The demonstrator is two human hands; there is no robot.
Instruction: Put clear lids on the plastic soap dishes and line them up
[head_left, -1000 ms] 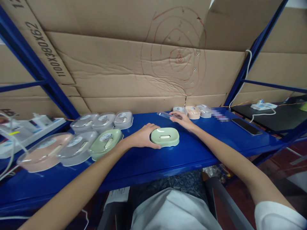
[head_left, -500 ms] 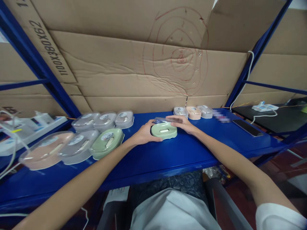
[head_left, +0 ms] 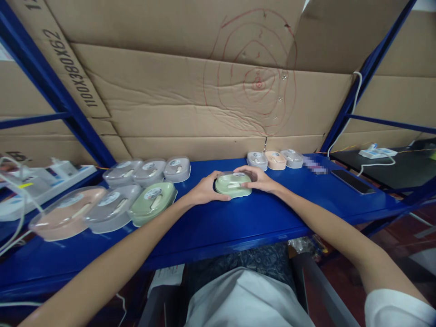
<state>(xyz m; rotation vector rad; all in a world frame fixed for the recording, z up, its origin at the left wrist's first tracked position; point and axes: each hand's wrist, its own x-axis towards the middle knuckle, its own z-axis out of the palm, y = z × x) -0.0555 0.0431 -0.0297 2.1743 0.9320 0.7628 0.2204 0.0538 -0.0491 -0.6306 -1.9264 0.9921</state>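
green soap box [head_left: 233, 184] at the middle of the blue worktop [head_left: 238, 222], clasped from both sides. the left hand [head_left: 204, 190] curls around the box's left end, fingers bent against its wall, which pins the base to the surface. the right hand [head_left: 260, 178] lies over the right end, fingers spread across the clear lid [head_left: 235, 177] that sits on top of the green base; both hands are closed on the box, neither lifting it. to the left, two rows of lidded boxes in grey, green and pink [head_left: 112, 200] stand touching one another, a grouping that reads as a sorted batch. a green lidded box [head_left: 152, 196] closes the near row, well apart from the held one. behind the right hand, three smaller-looking boxes [head_left: 274, 159] line up against the cardboard backing [head_left: 204, 104]. a phone [head_left: 350, 180] lies flat further right, away from the hands. a power strip [head_left: 51, 175] rests at the far left edge.
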